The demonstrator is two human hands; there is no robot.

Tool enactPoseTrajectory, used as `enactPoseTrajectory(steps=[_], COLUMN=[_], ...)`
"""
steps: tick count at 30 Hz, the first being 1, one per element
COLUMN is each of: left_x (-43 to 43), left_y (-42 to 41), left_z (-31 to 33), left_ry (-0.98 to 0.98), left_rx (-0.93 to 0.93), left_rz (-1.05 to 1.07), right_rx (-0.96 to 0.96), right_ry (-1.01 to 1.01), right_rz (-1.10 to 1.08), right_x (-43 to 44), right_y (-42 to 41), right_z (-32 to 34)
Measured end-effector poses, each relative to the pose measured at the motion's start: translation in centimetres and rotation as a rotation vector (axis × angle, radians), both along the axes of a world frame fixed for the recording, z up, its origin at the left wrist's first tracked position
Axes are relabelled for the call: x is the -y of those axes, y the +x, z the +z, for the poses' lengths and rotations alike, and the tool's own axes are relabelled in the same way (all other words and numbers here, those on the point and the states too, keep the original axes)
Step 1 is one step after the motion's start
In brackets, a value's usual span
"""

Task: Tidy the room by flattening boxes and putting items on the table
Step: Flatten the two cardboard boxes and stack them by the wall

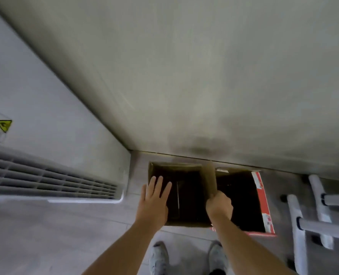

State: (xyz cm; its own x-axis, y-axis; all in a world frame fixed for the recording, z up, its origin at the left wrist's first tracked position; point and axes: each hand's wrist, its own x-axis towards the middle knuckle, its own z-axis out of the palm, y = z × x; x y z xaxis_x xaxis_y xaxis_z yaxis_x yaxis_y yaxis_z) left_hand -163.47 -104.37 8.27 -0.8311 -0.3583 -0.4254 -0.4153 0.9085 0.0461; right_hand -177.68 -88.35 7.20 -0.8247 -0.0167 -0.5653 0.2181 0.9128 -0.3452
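Under a grey wall (204,66), a vented unit (45,181) stands left and a white frame (299,225) right. Between them on the floor (45,235), a brown box (186,195) and a red box (262,197) stand open, touching. The left grip (154,203), fingers spread, is over the brown box's rim. The right grip (219,205) curls round the flap (209,179) between the boxes.

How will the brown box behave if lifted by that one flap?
Probably light: the brown cardboard box looks open and mostly empty, though dark inside. The flap the right hand grips will likely bend at its crease, tilting the box. The open left hand over the left rim could steady it.
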Motion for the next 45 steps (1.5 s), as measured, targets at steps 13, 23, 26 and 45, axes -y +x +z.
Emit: enactPoseTrajectory(steps=[13, 23, 26, 45], left_x=[-2.0, -5.4, -6.4, -5.6], left_y=[-1.2, 3.2, 4.1, 5.9], left_z=[-15.6, -16.7, -16.7, -29.9], left_ry=[0.079, 0.141, 0.13, 0.02], left_rx=[0.066, -0.1, -0.085, -0.502], left_rz=[0.137, 0.175, 0.214, 0.56], right_rx=[-0.034, -0.366, -0.296, -0.968], right_ry=[-0.032, 0.038, 0.042, -0.321], right_rz=[0.19, 0.981, 1.097, 1.21], right_x=[-0.6, -4.5, -3.9, 4.8], right_y=[-5.4, 1.1, 2.9, 3.9], right_z=[-16.1, -15.1, -16.2, -21.9])
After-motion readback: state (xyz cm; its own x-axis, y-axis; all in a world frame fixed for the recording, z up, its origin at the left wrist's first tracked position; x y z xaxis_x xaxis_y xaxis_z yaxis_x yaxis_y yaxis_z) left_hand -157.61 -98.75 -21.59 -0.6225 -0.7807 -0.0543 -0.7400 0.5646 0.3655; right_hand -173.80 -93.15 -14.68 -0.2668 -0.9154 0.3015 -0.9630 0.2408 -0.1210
